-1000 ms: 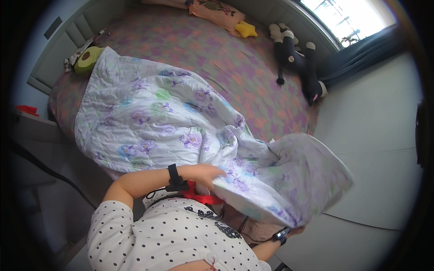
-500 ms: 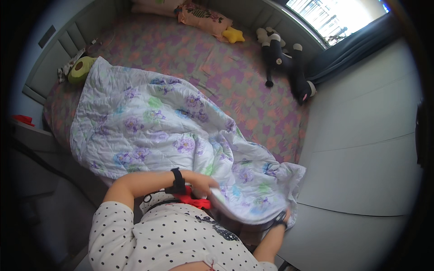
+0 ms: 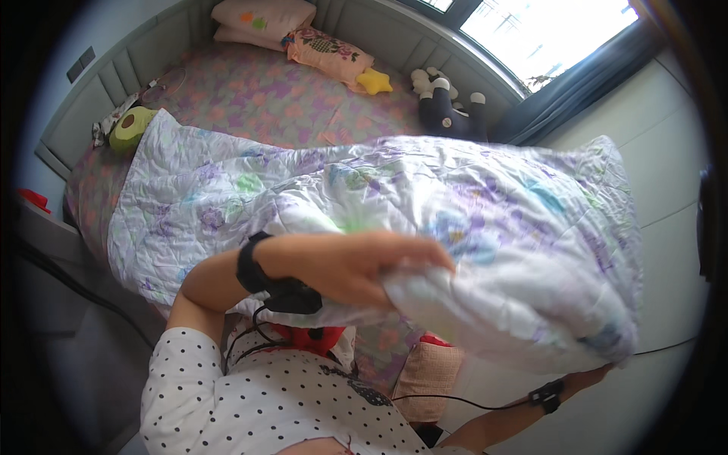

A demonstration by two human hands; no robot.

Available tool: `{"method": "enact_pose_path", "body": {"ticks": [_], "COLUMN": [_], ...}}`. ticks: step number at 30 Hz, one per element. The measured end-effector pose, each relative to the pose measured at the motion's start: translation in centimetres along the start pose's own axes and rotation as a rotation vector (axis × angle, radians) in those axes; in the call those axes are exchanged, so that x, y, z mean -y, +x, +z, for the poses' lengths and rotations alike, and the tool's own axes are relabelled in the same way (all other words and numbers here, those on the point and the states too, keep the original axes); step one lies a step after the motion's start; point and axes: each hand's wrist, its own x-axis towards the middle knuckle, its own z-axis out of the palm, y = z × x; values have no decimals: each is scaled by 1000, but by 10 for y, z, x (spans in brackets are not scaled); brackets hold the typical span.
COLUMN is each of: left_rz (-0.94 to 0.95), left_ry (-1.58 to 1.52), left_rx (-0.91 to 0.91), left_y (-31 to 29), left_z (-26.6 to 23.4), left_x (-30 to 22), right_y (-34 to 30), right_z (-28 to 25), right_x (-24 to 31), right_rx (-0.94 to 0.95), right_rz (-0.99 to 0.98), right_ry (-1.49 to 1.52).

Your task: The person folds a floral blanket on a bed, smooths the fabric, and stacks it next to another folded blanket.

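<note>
A white quilt [image 3: 220,193] with purple, blue and green flowers spreads over the near part of the bed. Its right part billows in the air, lifted off the sheet. My left hand [image 3: 371,265] grips the quilt's near edge at the middle, the fabric bunched under its fingers. At the lower right, my right hand [image 3: 590,377] is at the quilt's near right corner, fingers mostly hidden behind the cloth. Black bands with cables sit on both wrists. Beneath the quilt lies the flower-patterned bedsheet [image 3: 250,87].
Pink pillows [image 3: 265,21], a yellow star cushion [image 3: 374,81] and a dark plush toy [image 3: 447,110] lie along the far side. An avocado cushion [image 3: 131,130] sits at left. A pinkish woven cushion [image 3: 429,381] is low near me. White panels [image 3: 671,220] border the right.
Both hands have risen and moved right with the quilt's edge. The quilt's right part has swung up, covering part of the plush toy and uncovering the woven cushion.
</note>
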Motion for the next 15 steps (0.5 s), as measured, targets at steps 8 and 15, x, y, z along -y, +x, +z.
{"method": "enact_pose_path", "body": {"ticks": [8, 15], "left_rz": [-421, -776], "left_ry": [461, 629], "left_rx": [278, 483], "left_y": [-35, -86], "left_z": [50, 68], "left_x": [111, 191], "right_y": [-95, -151], "right_z": [-49, -15], "right_x": [-132, -159], "right_rx": [95, 272], "right_rz": [908, 1151], "right_ry": [511, 604]}}
